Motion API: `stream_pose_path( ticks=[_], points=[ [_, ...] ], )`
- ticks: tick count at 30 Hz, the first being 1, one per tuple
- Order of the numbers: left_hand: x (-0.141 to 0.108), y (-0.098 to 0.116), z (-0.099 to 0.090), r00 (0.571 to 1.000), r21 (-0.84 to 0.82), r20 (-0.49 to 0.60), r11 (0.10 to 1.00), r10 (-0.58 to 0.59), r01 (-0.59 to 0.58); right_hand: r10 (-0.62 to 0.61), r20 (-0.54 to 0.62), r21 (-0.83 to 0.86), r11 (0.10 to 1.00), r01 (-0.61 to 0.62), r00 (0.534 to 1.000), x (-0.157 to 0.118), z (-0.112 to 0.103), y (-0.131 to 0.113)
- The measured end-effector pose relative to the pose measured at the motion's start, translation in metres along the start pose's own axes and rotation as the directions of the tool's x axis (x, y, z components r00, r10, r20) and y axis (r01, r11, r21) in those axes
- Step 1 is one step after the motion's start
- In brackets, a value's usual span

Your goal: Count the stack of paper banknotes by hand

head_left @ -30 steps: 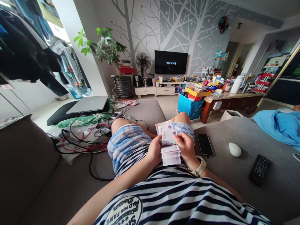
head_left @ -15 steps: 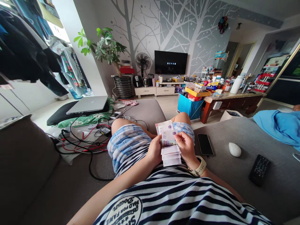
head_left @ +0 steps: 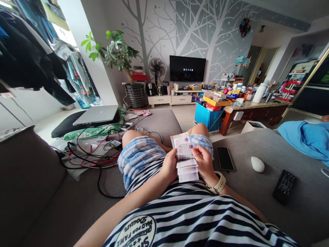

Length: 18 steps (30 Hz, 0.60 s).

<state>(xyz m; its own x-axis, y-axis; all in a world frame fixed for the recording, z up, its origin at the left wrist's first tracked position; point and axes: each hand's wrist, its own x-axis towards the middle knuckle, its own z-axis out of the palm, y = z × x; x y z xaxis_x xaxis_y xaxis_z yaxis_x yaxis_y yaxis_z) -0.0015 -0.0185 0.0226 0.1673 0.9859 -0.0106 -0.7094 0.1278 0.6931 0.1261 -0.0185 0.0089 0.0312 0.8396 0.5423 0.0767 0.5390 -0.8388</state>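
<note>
Several purplish banknotes [head_left: 185,150] are held over my lap, fanned out lengthwise. My left hand [head_left: 170,165] is closed on their left edge, thumb on top. On the opposite edge, my right hand [head_left: 204,159] pinches the notes between thumb and fingers; a pale watch [head_left: 218,183] is on that wrist. Lower notes [head_left: 188,170] hang in overlapping steps toward my striped shirt. The fingers beneath the notes are mostly hidden.
On the sofa to my right lie a black phone [head_left: 225,158], a white mouse [head_left: 257,164] and a remote control [head_left: 284,187]. Tangled cables [head_left: 87,156] and a closed laptop [head_left: 96,115] are on the left. A cluttered table [head_left: 257,107] stands ahead to the right.
Both hands keep nearly the same place and grip. The upper note between them has shifted very slightly; nothing else visibly moves.
</note>
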Motion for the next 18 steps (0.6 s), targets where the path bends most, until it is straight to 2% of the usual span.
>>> stream_pose_path(
  ticks=[3, 9, 13, 18],
  points=[
    [-0.001, 0.001, 0.003, 0.997, 0.019, -0.072, 0.999, -0.030, 0.031, -0.007, 0.001, 0.011, 1.000, 0.007, 1.000, 0.000, 0.000, -0.001],
    [-0.005, 0.005, 0.010, 0.995, 0.032, -0.094, 0.999, -0.033, 0.036, -0.020, 0.015, 0.009, 1.000, 0.020, 1.000, -0.001, -0.001, -0.005],
    [-0.009, 0.008, 0.013, 0.992, 0.008, -0.090, 0.996, -0.089, 0.090, -0.044, 0.021, -0.006, 0.999, 0.044, 0.999, -0.002, -0.001, -0.007],
    [-0.008, 0.007, 0.011, 0.988, -0.014, -0.117, 0.995, -0.101, 0.100, -0.061, 0.056, 0.066, 0.996, 0.057, 0.997, -0.005, -0.001, -0.005]
  ],
)
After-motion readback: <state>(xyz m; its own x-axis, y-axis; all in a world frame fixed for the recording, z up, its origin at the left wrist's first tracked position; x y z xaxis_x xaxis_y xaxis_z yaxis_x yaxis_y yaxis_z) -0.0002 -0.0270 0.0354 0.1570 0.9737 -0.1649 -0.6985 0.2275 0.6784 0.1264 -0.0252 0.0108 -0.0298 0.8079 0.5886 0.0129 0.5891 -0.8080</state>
